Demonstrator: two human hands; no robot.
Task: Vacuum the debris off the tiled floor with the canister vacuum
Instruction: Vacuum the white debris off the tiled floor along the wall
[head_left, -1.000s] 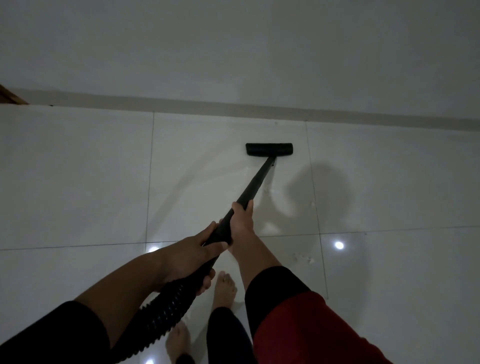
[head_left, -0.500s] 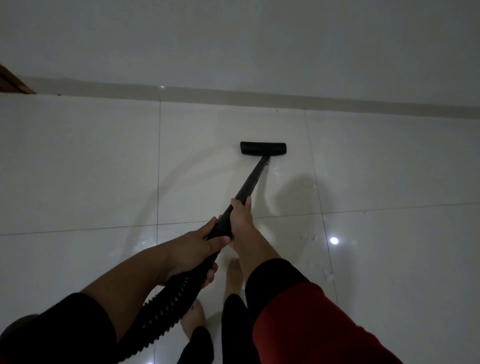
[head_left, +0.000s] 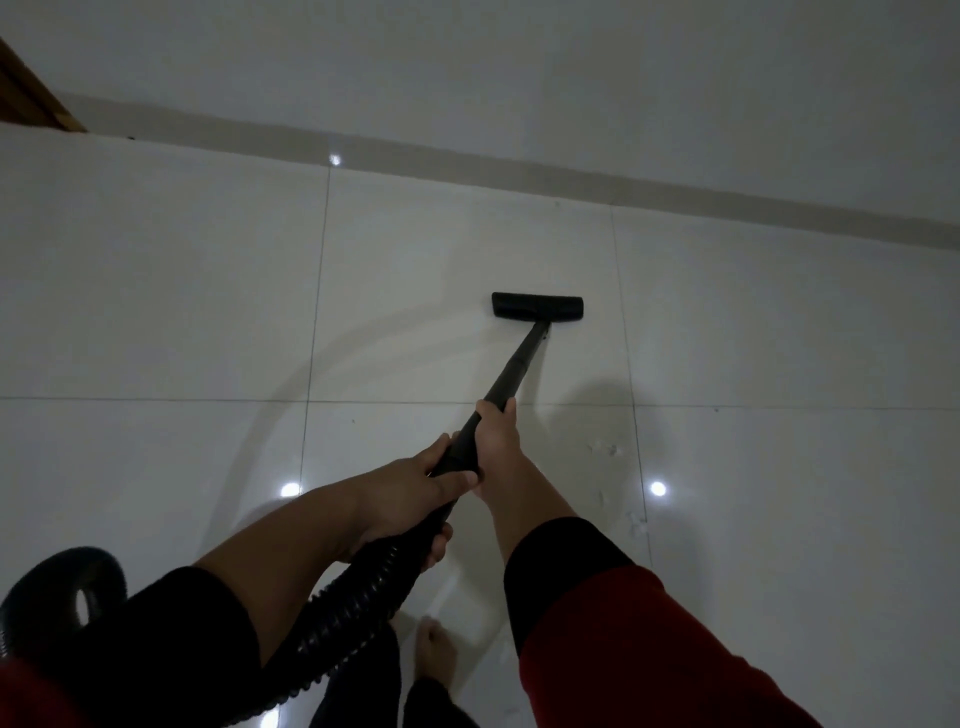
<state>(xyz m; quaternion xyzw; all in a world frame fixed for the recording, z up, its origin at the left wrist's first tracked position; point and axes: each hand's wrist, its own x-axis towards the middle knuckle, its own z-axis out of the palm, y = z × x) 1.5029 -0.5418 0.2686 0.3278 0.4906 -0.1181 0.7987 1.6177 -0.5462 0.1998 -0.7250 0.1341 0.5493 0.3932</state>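
Observation:
A black vacuum wand (head_left: 517, 369) slants from my hands down to its flat floor nozzle (head_left: 537, 305), which rests on a glossy white tile (head_left: 441, 270). My right hand (head_left: 497, 441) grips the wand higher up the tube. My left hand (head_left: 410, 499) holds the end where the ribbed black hose (head_left: 343, 623) joins. The hose loops back to the lower left (head_left: 62, 592). Small pale bits of debris (head_left: 605, 449) lie on the tile right of my hands, and more debris (head_left: 635, 525) sits nearer to me. The canister itself is out of view.
A white wall (head_left: 519, 78) with a grey skirting strip (head_left: 571, 182) runs across the far side. A brown wooden edge (head_left: 31, 93) shows at the top left. My bare foot (head_left: 434, 654) stands on the floor below my hands. Light spots reflect on the tiles.
The view has tilted and shifted left. The nozzle sits farther from the wall on the same tile. The hose loop has come into view at the lower left.

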